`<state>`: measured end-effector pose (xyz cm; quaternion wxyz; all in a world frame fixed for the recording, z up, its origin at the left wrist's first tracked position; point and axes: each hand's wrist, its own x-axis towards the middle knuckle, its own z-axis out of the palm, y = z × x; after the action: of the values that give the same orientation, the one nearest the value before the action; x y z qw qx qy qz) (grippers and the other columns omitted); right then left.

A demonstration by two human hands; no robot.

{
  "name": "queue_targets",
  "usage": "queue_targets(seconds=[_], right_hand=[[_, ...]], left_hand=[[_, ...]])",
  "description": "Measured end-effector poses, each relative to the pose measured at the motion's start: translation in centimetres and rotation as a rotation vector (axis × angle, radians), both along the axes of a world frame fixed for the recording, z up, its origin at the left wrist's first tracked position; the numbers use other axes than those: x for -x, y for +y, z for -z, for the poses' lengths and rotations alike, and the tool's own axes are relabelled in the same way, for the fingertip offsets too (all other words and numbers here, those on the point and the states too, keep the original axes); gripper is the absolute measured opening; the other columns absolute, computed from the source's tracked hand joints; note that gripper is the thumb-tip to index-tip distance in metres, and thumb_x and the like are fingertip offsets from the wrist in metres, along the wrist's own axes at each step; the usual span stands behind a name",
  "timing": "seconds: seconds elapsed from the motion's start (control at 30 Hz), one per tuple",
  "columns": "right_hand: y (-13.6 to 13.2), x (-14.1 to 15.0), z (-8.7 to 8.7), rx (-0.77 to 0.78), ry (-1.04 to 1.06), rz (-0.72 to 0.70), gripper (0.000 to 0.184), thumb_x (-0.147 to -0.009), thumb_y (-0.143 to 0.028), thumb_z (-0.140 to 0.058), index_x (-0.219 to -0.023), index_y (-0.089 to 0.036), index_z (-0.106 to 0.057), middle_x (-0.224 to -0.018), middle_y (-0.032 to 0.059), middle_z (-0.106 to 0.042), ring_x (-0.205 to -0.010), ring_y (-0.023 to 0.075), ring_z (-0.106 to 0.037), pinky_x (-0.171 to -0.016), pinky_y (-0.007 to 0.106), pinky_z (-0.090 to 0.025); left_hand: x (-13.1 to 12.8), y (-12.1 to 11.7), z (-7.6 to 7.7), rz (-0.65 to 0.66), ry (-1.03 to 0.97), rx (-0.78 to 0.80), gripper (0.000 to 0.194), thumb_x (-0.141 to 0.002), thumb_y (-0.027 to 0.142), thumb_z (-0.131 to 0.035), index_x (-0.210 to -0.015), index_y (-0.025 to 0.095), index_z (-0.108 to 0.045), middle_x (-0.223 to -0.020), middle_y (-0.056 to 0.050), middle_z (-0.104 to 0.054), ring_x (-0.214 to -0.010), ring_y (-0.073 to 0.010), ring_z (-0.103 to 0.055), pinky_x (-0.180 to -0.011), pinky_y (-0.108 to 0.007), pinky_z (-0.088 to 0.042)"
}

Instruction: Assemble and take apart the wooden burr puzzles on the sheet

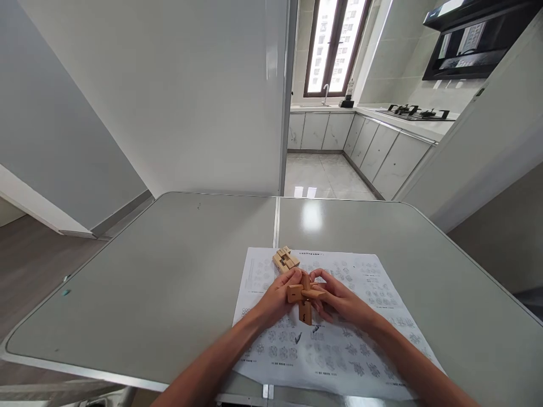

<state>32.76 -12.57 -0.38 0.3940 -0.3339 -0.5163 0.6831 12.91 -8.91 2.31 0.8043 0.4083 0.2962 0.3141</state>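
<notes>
Both hands close around a brown wooden interlocking puzzle [305, 308], its crossed bars sticking out between them above the paper. My left hand [278, 297] grips it from the left, thumb near the top. From the right, my right hand [337, 297] has its fingers curled at the puzzle's side and top. Just beyond my left fingers, a lighter wooden puzzle [285, 259] made of small blocks rests on the paper sheet [339, 350]. That sheet carries rows of printed line drawings and some dark marks.
The grey folding table [203, 271] has a metal rim and a seam [277, 220] down its middle. A small greenish bit [65, 293] lies near its left edge. Beyond are a white wall [203, 102] and a kitchen with cabinets [377, 147] and a gas stove [418, 113].
</notes>
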Motion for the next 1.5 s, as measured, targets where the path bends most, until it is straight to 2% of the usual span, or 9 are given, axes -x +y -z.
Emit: queue_targets(seconds=[0.23, 0.5, 0.77, 0.9, 1.0, 1.1, 1.17, 1.27, 1.5], right_hand=[[0.0, -0.3, 0.1, -0.048, -0.064, -0.091, 0.032, -0.107, -0.055, -0.054, -0.103, -0.023, -0.049, -0.072, -0.0044, -0.067, -0.039, 0.0048, -0.044, -0.042, 0.019, -0.031], [-0.5, 0.7, -0.3, -0.072, -0.105, -0.206, 0.037, -0.108, -0.054, -0.052, -0.112, -0.019, -0.059, -0.076, -0.0018, -0.066, -0.040, 0.0036, -0.036, -0.041, 0.020, -0.028], [-0.4, 0.2, 0.1, 0.015, -0.062, -0.309, 0.037, -0.106, -0.053, -0.056, -0.106, -0.017, -0.062, -0.082, 0.0036, -0.074, -0.045, 0.0069, -0.055, -0.045, 0.020, -0.040], [-0.3, 0.0, 0.8, 0.090, 0.068, -0.309, 0.038, -0.102, -0.055, -0.062, -0.097, -0.017, -0.061, -0.074, 0.0021, -0.073, -0.041, 0.0071, -0.051, -0.042, 0.021, -0.037], [-0.2, -0.5, 1.1, 0.131, 0.186, -0.158, 0.042, -0.100, -0.057, -0.064, -0.084, -0.018, -0.060, -0.058, -0.0029, -0.061, -0.037, 0.0060, -0.037, -0.040, 0.022, -0.029], [0.2, -1.3, 0.6, 0.119, 0.238, 0.144, 0.045, -0.102, -0.053, -0.062, -0.070, -0.021, -0.056, -0.049, -0.0071, -0.042, -0.041, 0.0080, -0.028, -0.045, 0.025, -0.031], [0.6, -1.8, 0.0, 0.116, 0.276, 0.342, 0.037, -0.099, -0.049, -0.067, -0.077, -0.021, -0.058, -0.060, -0.0060, -0.046, -0.045, 0.0085, -0.025, -0.048, 0.027, -0.036], [1.3, -2.4, -0.5, 0.115, 0.331, 0.529, 0.027, -0.094, -0.045, -0.075, -0.089, -0.023, -0.060, -0.082, -0.0030, -0.053, -0.050, 0.0085, -0.027, -0.046, 0.026, -0.039], [2.5, -3.6, 1.2, 0.145, 0.424, 0.701, 0.027, -0.089, -0.040, -0.083, -0.097, -0.026, -0.061, -0.090, -0.0025, -0.058, -0.053, 0.0081, -0.037, -0.039, 0.021, -0.042]], left_hand=[[0.4, 0.2, 0.0, 0.032, -0.039, -0.007, 0.051, -0.077, 0.064, -0.084, -0.086, 0.016, -0.069, -0.091, -0.004, -0.059, -0.077, -0.0151, -0.056, -0.072, -0.026, -0.045], [0.8, 0.9, 0.6, 0.042, -0.031, -0.080, 0.049, -0.080, 0.062, -0.081, -0.083, 0.014, -0.072, -0.089, -0.006, -0.060, -0.074, -0.0155, -0.053, -0.069, -0.026, -0.044], [0.9, 1.0, 0.5, 0.113, -0.010, -0.048, 0.054, -0.078, 0.067, -0.081, -0.080, 0.014, -0.072, -0.084, -0.005, -0.058, -0.072, -0.0162, -0.051, -0.069, -0.028, -0.041], [0.7, 1.3, 1.0, 0.065, 0.001, 0.018, 0.053, -0.078, 0.065, -0.082, -0.090, 0.013, -0.075, -0.085, -0.004, -0.060, -0.071, -0.0146, -0.052, -0.068, -0.027, -0.040], [0.4, 1.6, 1.2, -0.037, -0.030, 0.049, 0.057, -0.081, 0.063, -0.081, -0.109, 0.014, -0.075, -0.092, -0.006, -0.065, -0.077, -0.0156, -0.057, -0.072, -0.027, -0.043], [0.3, 1.8, 1.2, -0.054, -0.064, 0.047, 0.057, -0.086, 0.060, -0.079, -0.115, 0.012, -0.072, -0.095, -0.009, -0.067, -0.083, -0.0176, -0.060, -0.076, -0.030, -0.044], [0.2, 1.8, 1.2, -0.026, -0.041, 0.047, 0.056, -0.087, 0.059, -0.078, -0.116, 0.011, -0.070, -0.092, -0.008, -0.067, -0.081, -0.0173, -0.061, -0.076, -0.030, -0.044], [0.3, 1.7, 1.2, 0.008, 0.003, 0.022, 0.056, -0.087, 0.059, -0.078, -0.116, 0.012, -0.070, -0.091, -0.007, -0.066, -0.079, -0.0164, -0.060, -0.076, -0.031, -0.043], [0.2, 1.9, 1.3, 0.032, 0.032, -0.030, 0.055, -0.082, 0.059, -0.083, -0.108, 0.012, -0.072, -0.088, -0.006, -0.065, -0.077, -0.0149, -0.058, -0.076, -0.032, -0.042]])
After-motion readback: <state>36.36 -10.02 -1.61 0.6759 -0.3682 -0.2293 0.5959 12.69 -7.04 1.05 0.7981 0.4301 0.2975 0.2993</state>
